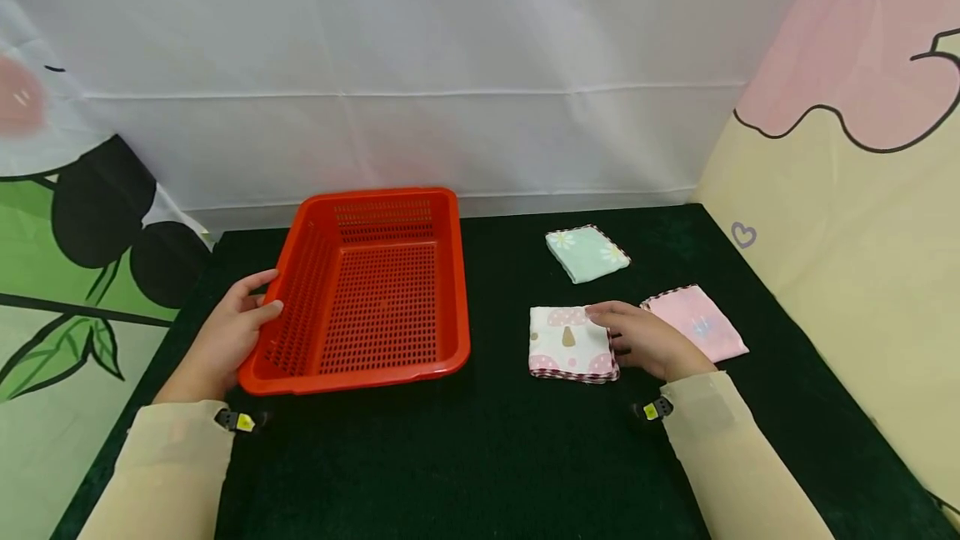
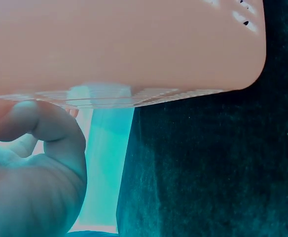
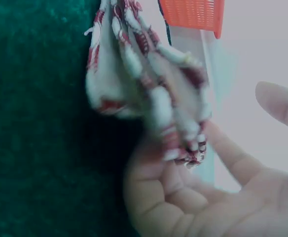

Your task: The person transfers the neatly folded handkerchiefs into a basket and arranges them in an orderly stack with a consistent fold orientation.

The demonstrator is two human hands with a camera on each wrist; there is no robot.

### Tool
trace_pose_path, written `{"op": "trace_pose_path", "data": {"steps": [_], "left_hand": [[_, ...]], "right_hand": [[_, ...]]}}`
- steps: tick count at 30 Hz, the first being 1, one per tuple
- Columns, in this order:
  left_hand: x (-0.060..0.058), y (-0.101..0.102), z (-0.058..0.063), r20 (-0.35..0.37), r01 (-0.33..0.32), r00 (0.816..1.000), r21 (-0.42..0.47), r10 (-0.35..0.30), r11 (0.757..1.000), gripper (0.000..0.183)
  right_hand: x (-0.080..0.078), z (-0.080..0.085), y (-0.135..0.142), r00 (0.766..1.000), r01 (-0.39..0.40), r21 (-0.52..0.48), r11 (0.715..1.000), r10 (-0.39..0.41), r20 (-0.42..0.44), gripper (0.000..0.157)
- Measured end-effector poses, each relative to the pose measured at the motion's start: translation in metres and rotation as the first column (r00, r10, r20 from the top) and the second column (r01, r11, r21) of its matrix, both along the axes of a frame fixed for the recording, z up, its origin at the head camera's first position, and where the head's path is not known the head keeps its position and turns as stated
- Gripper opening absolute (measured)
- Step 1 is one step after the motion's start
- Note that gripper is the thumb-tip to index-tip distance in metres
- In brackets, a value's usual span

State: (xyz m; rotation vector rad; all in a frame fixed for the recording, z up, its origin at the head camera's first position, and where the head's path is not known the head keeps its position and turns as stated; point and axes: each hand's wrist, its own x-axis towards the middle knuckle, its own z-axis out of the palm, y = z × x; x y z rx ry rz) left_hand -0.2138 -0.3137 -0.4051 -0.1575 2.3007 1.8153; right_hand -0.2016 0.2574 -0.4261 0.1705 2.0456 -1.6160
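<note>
Apparently for steadiness, the left hand [image 1: 221, 340] pinches the red, rectangular plastic basket [image 1: 360, 379]; right of the basket, the right hand [image 1: 651, 340] touches the square, pink-and-white folded cloth [image 1: 566, 347] where layered edges offer purchase; whether pinching, I cannot tell.

R hand [image 3: 218, 203], thumb apart, at folded red/wht-edged cloth [image 3: 160, 106], dk grn tabletop [image 3: 35, 123], pt. orange basket [image 3: 193, 14]

I could pass on the dark green bench [image 1: 501, 290] between red basket [image 1: 459, 298] and mushroom-print cloth [image 1: 564, 348]; room in front too. Basket walls bar sideways entry, top open. Pink cloth [image 1: 705, 325] crowds right hand [image 1: 647, 340]; white backdrop [image 1: 465, 136] blocks rear.
</note>
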Motion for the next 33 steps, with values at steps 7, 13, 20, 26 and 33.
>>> {"op": "trace_pose_path", "data": {"steps": [7,13,20,26,33], "left_hand": [[0.000,-0.002,0.000,0.006,-0.004,1.000,-0.001,0.004,1.000,0.063],[0.000,-0.001,0.003,0.001,-0.009,1.000,-0.021,0.009,1.000,0.064],[-0.002,0.000,0.003,0.002,-0.017,1.000,-0.013,0.017,1.000,0.064],[-0.002,0.002,0.003,0.000,-0.022,1.000,-0.026,0.022,0.999,0.064],[0.002,0.004,0.003,-0.032,-0.027,0.999,-0.069,0.025,0.997,0.063]], "right_hand": [[0.000,-0.002,0.000,0.997,-0.024,-0.086,0.996,0.018,-0.077,0.048],[-0.002,-0.002,-0.002,0.995,-0.048,-0.145,0.988,0.034,-0.098,0.054],[-0.004,-0.005,-0.003,0.995,0.082,-0.205,0.975,-0.092,-0.040,0.059],[-0.004,-0.002,-0.004,0.993,0.037,-0.149,0.988,-0.053,-0.104,0.059],[-0.002,0.012,-0.010,0.982,0.026,-0.134,0.991,-0.050,-0.182,0.059]]}}
